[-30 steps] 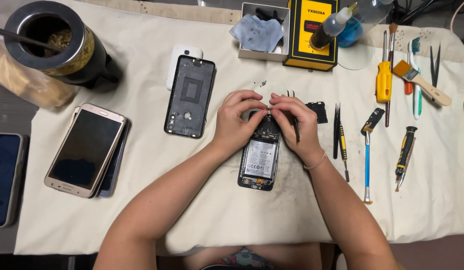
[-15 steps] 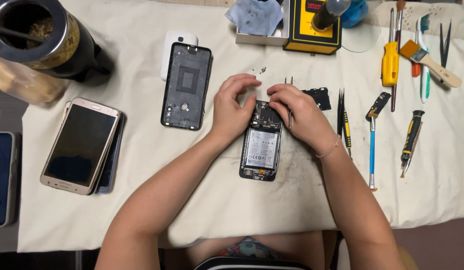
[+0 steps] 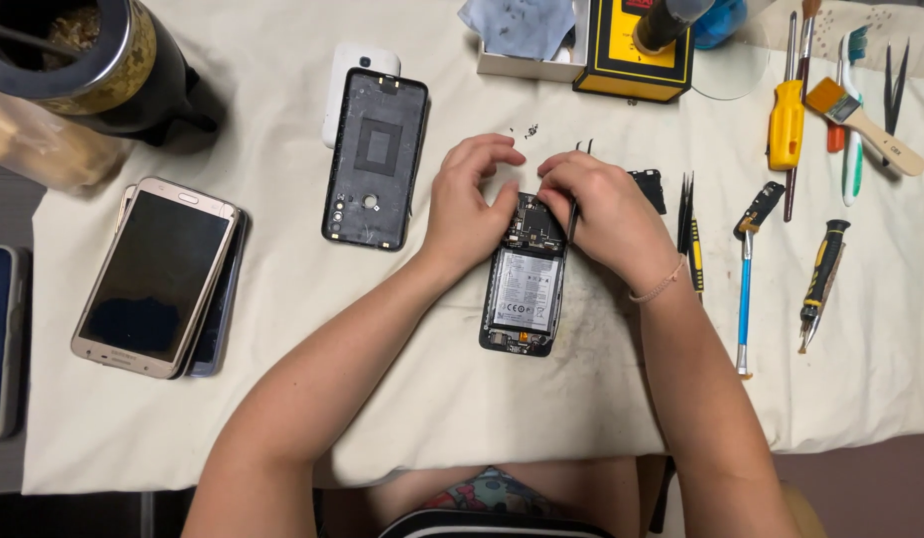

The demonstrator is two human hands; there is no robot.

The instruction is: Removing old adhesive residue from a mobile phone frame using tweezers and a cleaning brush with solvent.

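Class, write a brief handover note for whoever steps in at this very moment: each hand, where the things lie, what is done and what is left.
Left hand: fingers on the top end of the opened phone, steadying it.
Right hand: on the same end, holding thin black tweezers over the circuit board.
The phone lies face down on the cloth, battery showing.
Done: black back cover is off and lies to the left; a few tiny screws and a small black part are set aside above.
Left: the battery and lower board remain in place.
Screwdrivers lie to the right.
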